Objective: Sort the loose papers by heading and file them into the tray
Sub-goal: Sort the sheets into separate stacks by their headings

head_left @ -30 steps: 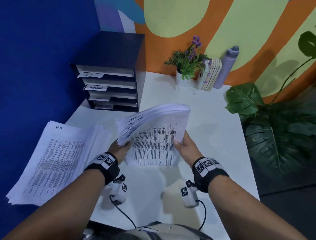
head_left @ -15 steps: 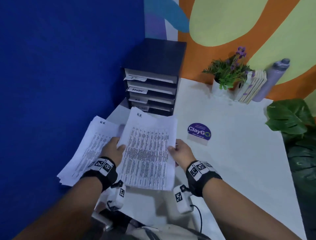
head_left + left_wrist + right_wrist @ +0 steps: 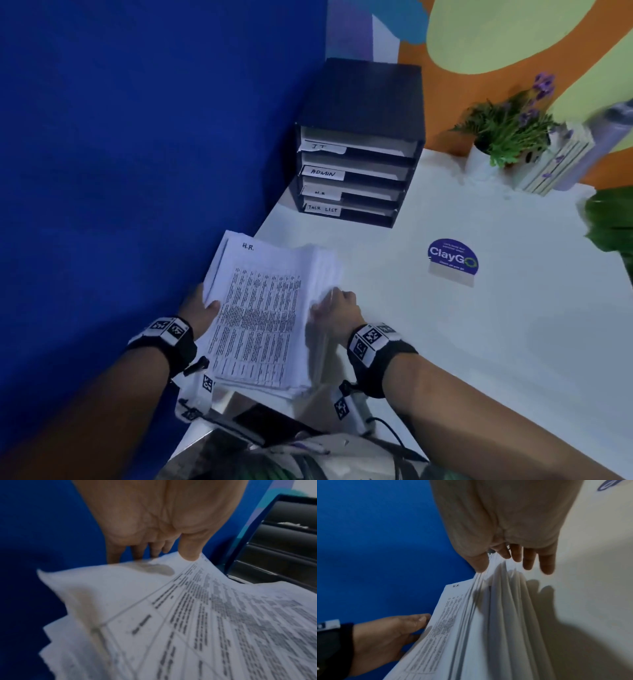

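Currently, the thick stack of white printed papers headed "H.R." (image 3: 263,318) is held over the near-left corner of the white bench (image 3: 479,342), in front of the black four-slot filing tray (image 3: 359,144) labelled IT, ADMIN, H.R. and TASK LIST. The left hand (image 3: 202,310) grips the stack's left edge, thumb on top. The right hand (image 3: 337,306) pinches the fanned right edge.
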Demonstrator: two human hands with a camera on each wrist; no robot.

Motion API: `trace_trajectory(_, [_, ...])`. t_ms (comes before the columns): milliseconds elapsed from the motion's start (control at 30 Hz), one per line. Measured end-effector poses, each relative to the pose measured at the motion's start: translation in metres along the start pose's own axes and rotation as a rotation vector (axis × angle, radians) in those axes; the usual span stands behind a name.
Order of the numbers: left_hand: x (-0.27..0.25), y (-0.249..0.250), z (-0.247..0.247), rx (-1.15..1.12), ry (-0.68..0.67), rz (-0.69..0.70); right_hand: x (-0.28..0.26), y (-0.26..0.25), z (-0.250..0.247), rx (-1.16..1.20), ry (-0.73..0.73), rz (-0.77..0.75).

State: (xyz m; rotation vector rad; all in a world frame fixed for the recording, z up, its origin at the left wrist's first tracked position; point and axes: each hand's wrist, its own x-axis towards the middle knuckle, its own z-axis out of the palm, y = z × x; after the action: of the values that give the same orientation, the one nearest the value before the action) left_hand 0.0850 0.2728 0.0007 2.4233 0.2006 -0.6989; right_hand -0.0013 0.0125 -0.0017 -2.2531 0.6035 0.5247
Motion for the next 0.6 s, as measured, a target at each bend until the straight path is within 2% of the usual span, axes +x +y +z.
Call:
trace_trajectory(100, [0.016, -0.010, -0.001, -0.023, 0.004, -0.067, 0.006, 0.002, 0.011, 0.128, -0.074, 0.044])
trace_trajectory(233, [0.025, -0.010, 0.013, -0.049, -0.073, 0.030, 0.004, 0.004, 0.019, 0.248, -0.079, 0.082])
trace_trajectory(433, [0.007, 0.010, 0.041, 0.022, -0.116, 0.145, 0.001, 0.017, 0.016, 0.211, 0.066, 0.205])
trace_trajectory(600, [-0.015, 0.042, 0.072, 0.060, -0.253, 0.254, -0.006, 0.061, -0.016, 0.146, 0.186, 0.220])
